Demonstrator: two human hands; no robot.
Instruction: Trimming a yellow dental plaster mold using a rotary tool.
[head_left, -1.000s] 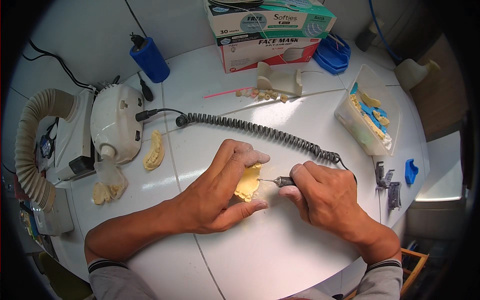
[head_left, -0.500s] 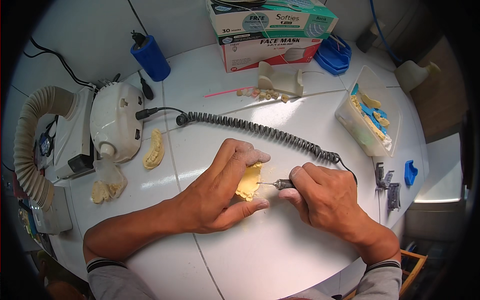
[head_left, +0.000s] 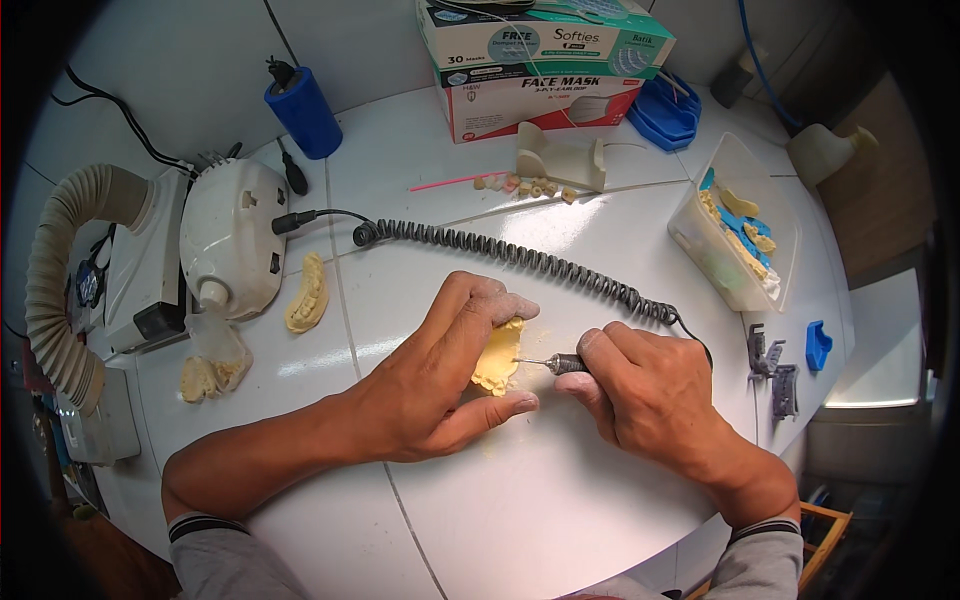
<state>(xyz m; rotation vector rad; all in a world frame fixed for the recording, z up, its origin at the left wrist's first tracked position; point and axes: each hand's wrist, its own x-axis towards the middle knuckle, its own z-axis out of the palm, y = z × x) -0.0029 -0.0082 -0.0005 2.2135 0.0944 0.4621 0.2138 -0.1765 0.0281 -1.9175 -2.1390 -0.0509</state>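
Note:
In my left hand point(head_left: 445, 375) is a yellow plaster dental model point(head_left: 498, 358), held between the thumb and the dusty fingers. My right hand point(head_left: 650, 390) grips a rotary handpiece point(head_left: 568, 364) with a thin metal bur pointing left. The bur's tip meets or nearly meets the model's right edge; I cannot tell which. A black coiled cord point(head_left: 510, 257) runs from the handpiece to a white control unit point(head_left: 235, 240) at the left. Pale yellow dust lies on the table around the model.
Another yellow dental model point(head_left: 307, 293) lies beside the control unit, near a plastic bag with plaster pieces point(head_left: 218, 368). A ribbed hose point(head_left: 50, 260) curves at far left. Mask boxes point(head_left: 545, 75) stand at the back; a clear bin point(head_left: 725, 250) of plaster scraps sits right, beyond grey metal parts point(head_left: 775, 370).
Both hands stay in nearly the same place, with the model and handpiece still held. The view has shifted very slightly.

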